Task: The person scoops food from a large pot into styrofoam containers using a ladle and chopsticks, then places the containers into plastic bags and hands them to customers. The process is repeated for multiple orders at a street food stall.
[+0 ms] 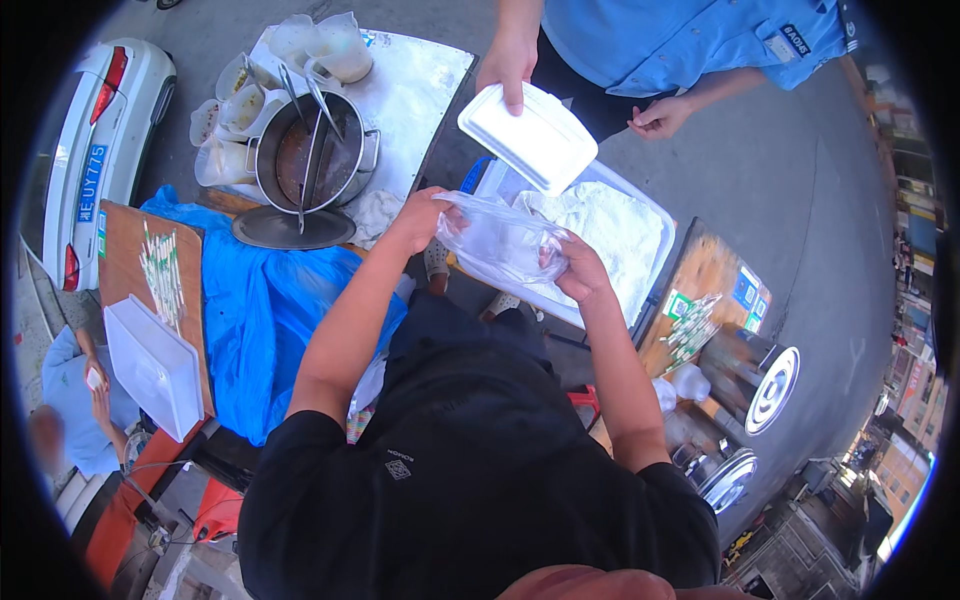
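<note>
Between my two hands a clear plastic bag (pixel 495 240) is stretched out. My left hand (pixel 425 215) is closed on its left edge, and my right hand (pixel 582 268) pinches its right edge. Just beyond the bag, a person in a blue shirt holds a white lidded takeaway box (pixel 530 135) with one hand (pixel 512 75). The box is tilted and its near corner hangs over the bag's far side. Below the bag stands a white plastic tub (pixel 655 265) with a white cloth (pixel 600 230) in it.
At the left a steel pot (pixel 370 150) with a divider and tongs stands beside several clear pitchers (pixel 345 50). Its dark lid (pixel 290 228) lies nearer me, by blue plastic sheeting (pixel 270 340). Steel canisters (pixel 735 370) stand at the right. A white car (pixel 140 110) is parked at far left.
</note>
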`<state>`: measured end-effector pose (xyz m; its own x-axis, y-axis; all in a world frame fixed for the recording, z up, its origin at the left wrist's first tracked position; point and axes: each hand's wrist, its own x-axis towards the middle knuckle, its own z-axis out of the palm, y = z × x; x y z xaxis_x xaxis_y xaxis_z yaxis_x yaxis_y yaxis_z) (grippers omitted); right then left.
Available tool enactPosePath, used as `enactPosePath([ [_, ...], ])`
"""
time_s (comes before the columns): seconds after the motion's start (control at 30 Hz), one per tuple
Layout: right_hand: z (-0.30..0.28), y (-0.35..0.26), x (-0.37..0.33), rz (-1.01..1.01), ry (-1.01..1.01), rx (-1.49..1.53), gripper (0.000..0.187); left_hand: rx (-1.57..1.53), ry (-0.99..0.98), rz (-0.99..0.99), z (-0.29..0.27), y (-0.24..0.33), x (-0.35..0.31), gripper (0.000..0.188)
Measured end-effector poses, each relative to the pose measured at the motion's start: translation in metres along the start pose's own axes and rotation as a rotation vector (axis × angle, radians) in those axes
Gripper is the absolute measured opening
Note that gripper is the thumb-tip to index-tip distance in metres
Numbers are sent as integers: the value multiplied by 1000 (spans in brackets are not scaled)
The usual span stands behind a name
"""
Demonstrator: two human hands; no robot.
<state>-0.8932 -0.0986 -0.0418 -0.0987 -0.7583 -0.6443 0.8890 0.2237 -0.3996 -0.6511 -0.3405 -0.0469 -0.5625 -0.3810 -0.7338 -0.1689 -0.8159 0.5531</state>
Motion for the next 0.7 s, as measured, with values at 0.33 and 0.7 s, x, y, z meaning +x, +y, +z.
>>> enactPosePath([
  [0.33, 55, -37, -34, -262, -59, 303, 65, -605, -651, -16, 50, 26, 7, 49],
  [0.7, 50, -17, -35, -342, 12, -38, 69, -226, -536, 26, 66, 30, 1, 90],
])
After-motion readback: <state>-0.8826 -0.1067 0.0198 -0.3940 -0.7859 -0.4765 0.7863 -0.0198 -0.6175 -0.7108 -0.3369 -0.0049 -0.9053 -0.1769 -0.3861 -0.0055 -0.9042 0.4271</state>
